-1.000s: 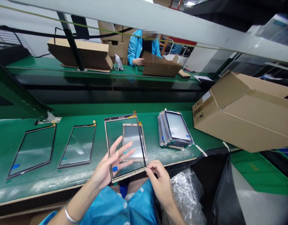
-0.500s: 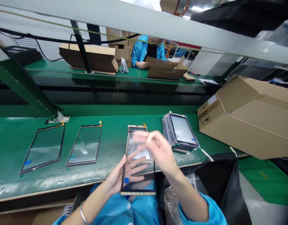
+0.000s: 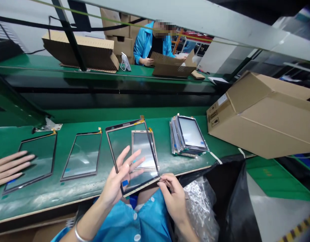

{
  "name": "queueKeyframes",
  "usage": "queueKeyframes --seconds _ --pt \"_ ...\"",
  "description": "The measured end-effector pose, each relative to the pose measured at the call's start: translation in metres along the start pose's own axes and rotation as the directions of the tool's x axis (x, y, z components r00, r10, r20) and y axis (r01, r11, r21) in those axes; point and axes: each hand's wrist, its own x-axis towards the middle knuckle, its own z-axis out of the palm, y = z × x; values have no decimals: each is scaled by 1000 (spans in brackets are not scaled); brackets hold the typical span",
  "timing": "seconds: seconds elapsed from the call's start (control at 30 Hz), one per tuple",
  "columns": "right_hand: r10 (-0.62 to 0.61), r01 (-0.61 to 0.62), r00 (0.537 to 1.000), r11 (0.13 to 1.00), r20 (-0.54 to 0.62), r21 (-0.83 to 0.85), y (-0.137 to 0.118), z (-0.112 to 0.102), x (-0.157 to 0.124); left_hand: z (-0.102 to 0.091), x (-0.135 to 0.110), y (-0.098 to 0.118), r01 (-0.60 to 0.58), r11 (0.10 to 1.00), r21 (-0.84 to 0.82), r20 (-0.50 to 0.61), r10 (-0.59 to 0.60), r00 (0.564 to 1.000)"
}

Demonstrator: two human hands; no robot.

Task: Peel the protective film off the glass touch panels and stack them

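Observation:
A glass touch screen panel (image 3: 124, 137) with a black border and an orange flex tab is held tilted above the bench edge. My left hand (image 3: 116, 179) grips it by its left edge, thumb in front and fingers spread behind the clear glass. At the panel's lower right corner, the fingertips of my right hand (image 3: 173, 195) are pinched together. Behind the raised panel a pale-backed screen (image 3: 142, 148) lies on the bench, partly seen through the glass. A stack of wrapped screens (image 3: 191, 132) sits to its right.
Two more panels lie on the green bench (image 3: 167, 164) at left; another person's hand (image 3: 11, 166) is over the outer one. A large carton (image 3: 265, 114) stands at right. A black bag (image 3: 225, 198) with clear plastic hangs at the front edge. Across the bench, a co-worker (image 3: 144, 43) handles a cardboard divider.
The panel has risen and tilted, and now stands in front of the pale-backed screen. My right hand has come down to its lower right corner. Another person's hand has appeared at left.

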Motion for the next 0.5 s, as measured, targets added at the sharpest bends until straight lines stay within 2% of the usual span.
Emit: queueKeyframes --seconds 0.13,0.33,0.43,0.5 --pt "23 -21 999 999 -40 38 -4 1 3 6 -4 -3 5 998 57 -14 -5 1000" --pt "30 -30 1000 999 9 11 -7 -7 10 19 -12 -9 6 993 120 -43 -1 999" --pt "-62 64 997 996 49 -54 -21 -11 -4 30 -6 -11 -50 989 141 -120 67 990" --pt "-150 156 972 987 179 -23 -30 -29 -15 35 4 -8 -120 982 145 -198 148 969"
